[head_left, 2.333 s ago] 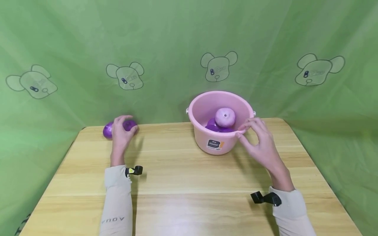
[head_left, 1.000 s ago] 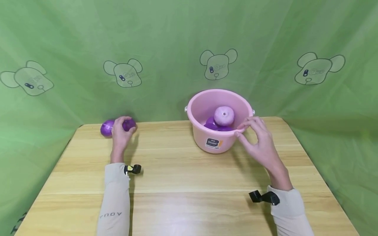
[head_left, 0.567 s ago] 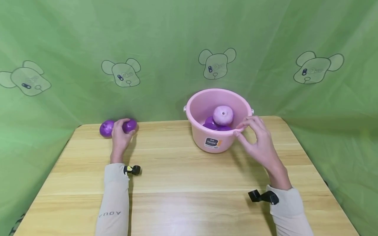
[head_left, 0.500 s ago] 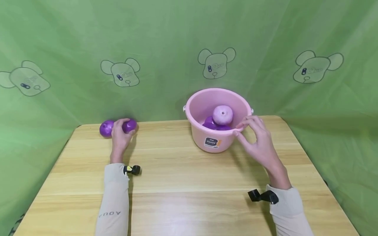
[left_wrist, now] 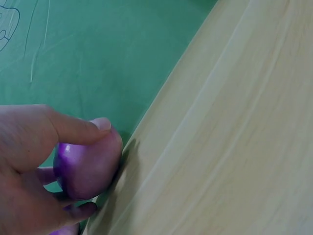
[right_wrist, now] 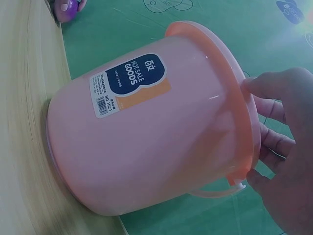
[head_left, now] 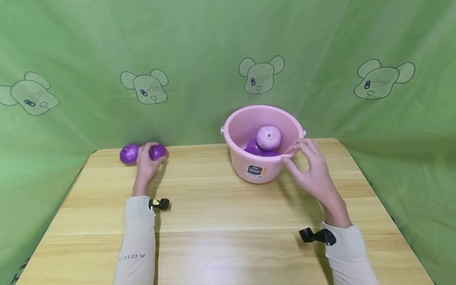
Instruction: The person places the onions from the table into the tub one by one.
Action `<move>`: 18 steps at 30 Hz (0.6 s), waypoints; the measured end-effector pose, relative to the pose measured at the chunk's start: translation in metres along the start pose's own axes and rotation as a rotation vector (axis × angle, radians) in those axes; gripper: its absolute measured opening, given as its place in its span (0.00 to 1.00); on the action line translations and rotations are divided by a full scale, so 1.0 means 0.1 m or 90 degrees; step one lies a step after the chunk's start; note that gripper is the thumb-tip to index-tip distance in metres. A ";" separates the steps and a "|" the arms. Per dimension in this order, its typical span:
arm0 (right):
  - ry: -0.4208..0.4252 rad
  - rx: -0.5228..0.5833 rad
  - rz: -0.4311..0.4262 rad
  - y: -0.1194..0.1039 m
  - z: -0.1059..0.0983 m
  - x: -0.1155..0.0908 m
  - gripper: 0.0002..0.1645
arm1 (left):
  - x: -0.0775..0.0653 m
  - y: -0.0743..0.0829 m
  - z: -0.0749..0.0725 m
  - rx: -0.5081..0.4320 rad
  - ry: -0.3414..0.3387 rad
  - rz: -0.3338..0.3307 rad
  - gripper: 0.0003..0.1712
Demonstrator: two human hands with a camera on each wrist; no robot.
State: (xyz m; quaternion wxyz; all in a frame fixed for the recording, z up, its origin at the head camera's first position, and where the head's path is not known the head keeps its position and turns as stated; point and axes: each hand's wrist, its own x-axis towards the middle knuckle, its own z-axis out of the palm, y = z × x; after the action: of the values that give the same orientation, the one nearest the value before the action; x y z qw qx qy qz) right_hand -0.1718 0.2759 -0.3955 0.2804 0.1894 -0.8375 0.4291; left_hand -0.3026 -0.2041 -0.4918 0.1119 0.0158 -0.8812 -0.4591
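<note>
My left hand (head_left: 145,166) grips a glossy, round purple fruit (head_left: 157,151) at the table's back left. In the left wrist view, the thumb lies along one side of this fruit (left_wrist: 93,166), with fingers curled on the other side. Just left of the hand sits a second purple fruit (head_left: 129,154). My right hand (head_left: 315,172) pinches the rim of a pink bucket (head_left: 239,161), thumb outside and fingertips over the edge. Inside the bucket, a pale purple round fruit (head_left: 268,138) lies on top of several darker purple ones (head_left: 253,151), partly hidden by the front wall.
The wooden table (head_left: 213,209) ends at the back against a green curtain (head_left: 199,71) printed with bear heads. The bucket stands upright near that edge, with a label (head_left: 256,171) facing me. In the right wrist view, a white handle (right_wrist: 220,193) hangs at the bucket's side.
Both hands stay at the fruit and the bucket rim. My left fingers have closed in on the right-hand purple fruit, which shows more fully beside them. The whole head view has shifted slightly.
</note>
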 end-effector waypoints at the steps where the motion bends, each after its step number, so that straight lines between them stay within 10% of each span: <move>1: 0.001 0.000 -0.001 0.00 0.00 0.00 0.14 | 0.00 0.00 0.00 -0.005 -0.005 -0.004 0.34; 18: -0.003 -0.003 -0.009 -0.02 -0.01 0.02 0.15 | -0.05 0.11 -0.08 -0.043 0.012 -0.025 0.32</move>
State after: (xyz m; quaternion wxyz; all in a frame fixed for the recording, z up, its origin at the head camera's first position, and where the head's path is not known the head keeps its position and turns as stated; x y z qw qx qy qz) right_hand -0.1723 0.2753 -0.3925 0.2820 0.1953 -0.8379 0.4247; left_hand -0.2955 -0.2040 -0.4794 0.1113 0.0337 -0.8637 -0.4904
